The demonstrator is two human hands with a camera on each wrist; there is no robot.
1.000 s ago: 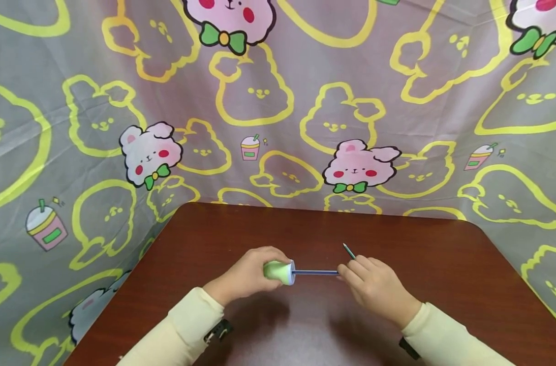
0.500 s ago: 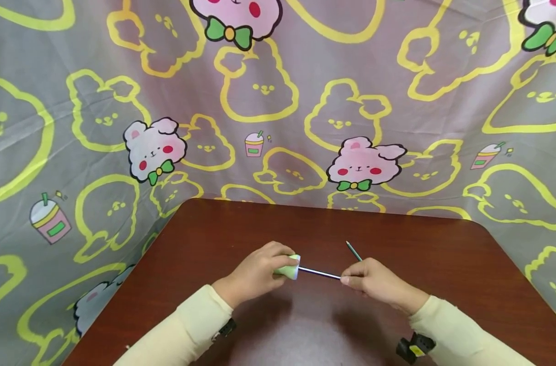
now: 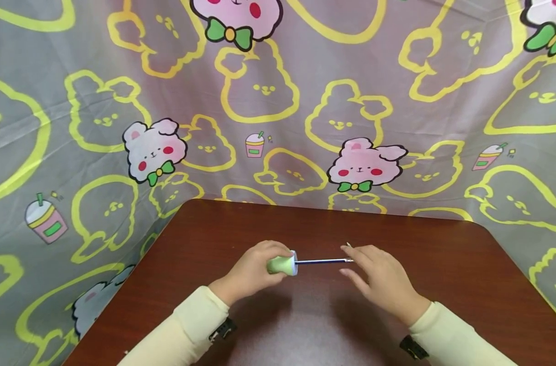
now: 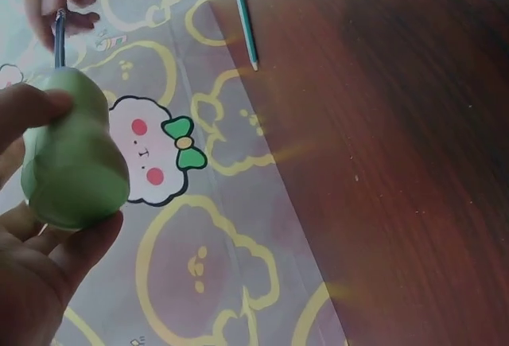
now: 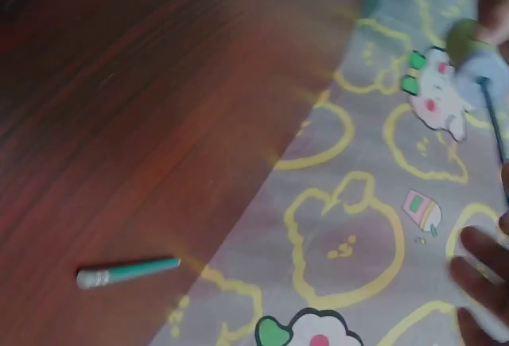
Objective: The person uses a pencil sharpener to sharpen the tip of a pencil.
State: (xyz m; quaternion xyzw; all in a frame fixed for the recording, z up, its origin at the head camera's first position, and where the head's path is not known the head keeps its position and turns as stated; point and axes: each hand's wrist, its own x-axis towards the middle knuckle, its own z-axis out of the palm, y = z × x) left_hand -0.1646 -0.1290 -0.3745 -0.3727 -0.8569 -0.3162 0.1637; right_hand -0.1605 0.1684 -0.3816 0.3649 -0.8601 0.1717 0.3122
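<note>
My left hand [image 3: 248, 269] grips a light green, pear-shaped pencil sharpener [image 3: 281, 265] with a pale round end face. A dark blue striped pencil [image 3: 321, 262] sticks out of the hole in that face, nearly level and pointing right. My right hand [image 3: 382, 277] is around the pencil's metal-banded far end, thumb and fingers spread apart. In the left wrist view, the sharpener's rounded bottom [image 4: 75, 179] faces the camera, with fingers and thumb about it.
A green pencil [image 4: 248, 28] lies on the dark red-brown table [image 3: 241, 229], mostly hidden behind my right hand in the head view. A grey curtain [image 3: 287, 61] with cartoon prints hangs behind and along the sides of the table.
My right hand held the pencil's outer end half a second ago; now its fingers have spread off it. The pencil has swung from sloping down rightward to nearly level.
</note>
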